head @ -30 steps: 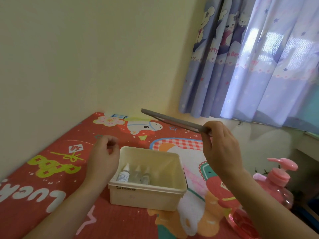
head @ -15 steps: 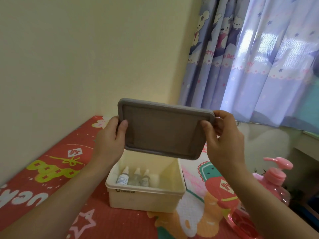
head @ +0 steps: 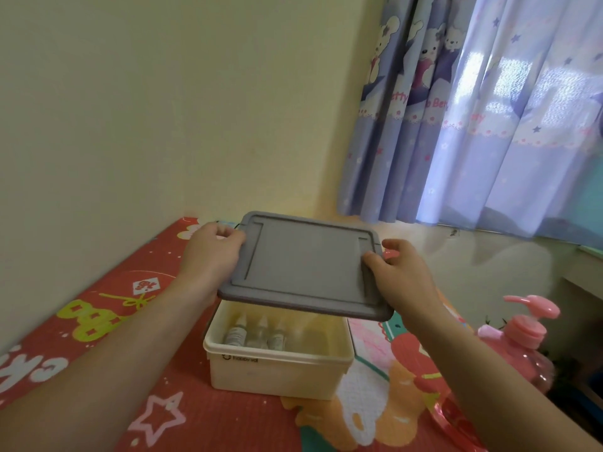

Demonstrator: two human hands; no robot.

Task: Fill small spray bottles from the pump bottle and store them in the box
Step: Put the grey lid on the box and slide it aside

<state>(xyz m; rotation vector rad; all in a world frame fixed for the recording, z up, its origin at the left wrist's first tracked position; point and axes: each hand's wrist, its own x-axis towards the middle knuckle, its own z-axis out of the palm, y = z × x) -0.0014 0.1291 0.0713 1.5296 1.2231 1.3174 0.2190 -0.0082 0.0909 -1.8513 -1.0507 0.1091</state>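
A grey flat lid (head: 305, 267) hovers just above the cream plastic box (head: 277, 371), tilted slightly, its top face up. My left hand (head: 208, 254) grips the lid's left edge and my right hand (head: 399, 277) grips its right edge. Inside the box, against its left side, three small spray bottles (head: 256, 334) stand upright, partly shaded by the lid. The pink pump bottle (head: 518, 344) stands at the right, beyond my right forearm.
The box rests on a red cartoon-printed mat (head: 98, 321) that runs along a cream wall (head: 163, 109) on the left. Lilac bear-print curtains (head: 473, 109) hang at the back right. The mat's right edge lies near the pump bottle.
The lid was held by my right hand alone, then gripped by both hands with its underside facing me; now it is turned top-up and lowered close over the box.
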